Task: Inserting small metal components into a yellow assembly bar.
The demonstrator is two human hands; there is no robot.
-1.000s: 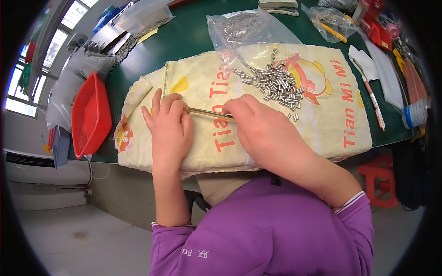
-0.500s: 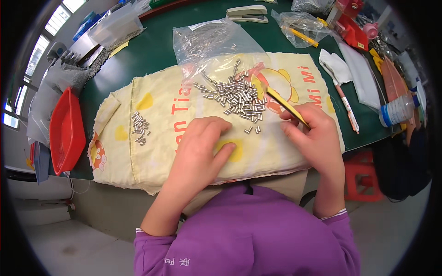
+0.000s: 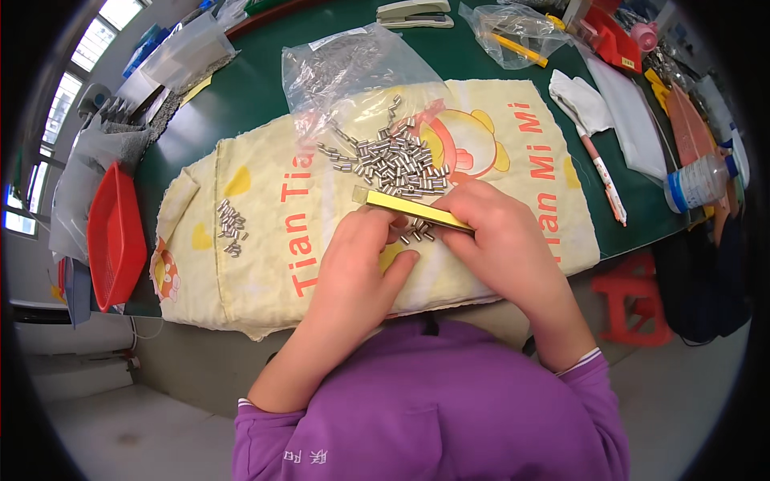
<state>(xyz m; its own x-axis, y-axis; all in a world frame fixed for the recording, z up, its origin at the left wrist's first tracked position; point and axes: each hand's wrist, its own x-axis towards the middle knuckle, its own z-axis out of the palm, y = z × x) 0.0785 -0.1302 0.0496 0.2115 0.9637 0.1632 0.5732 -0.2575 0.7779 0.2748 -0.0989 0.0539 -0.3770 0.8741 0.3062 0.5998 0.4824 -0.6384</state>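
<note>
In my right hand (image 3: 501, 240) is a flat yellow bar with black edges (image 3: 415, 210), a narrow tool with a pale see-through end. It points left, over the near side of a heap of small silver metal sleeves (image 3: 393, 160). My left hand (image 3: 353, 260) rests on a pale yellow printed cloth (image 3: 265, 264), thumb apart from the bent fingers. Its fingertips are partly hidden beneath the tool's left part, and I see nothing held in them. A few loose sleeves (image 3: 419, 232) lie between my hands. Farther left on the cloth sits a smaller group of sleeves (image 3: 232, 227).
Behind the heap lies a clear plastic bag (image 3: 353, 68) with more small parts. A red basket (image 3: 117, 240) stands at the left table edge. To the right are a pen (image 3: 603, 178), a white tissue (image 3: 579, 100) and a clear bottle (image 3: 696, 186). A stapler (image 3: 415, 14) lies at the back.
My right hand has moved left toward my left hand, and the yellow bar has swung to point left across the near side of the heap. The whole view has shifted slightly.
</note>
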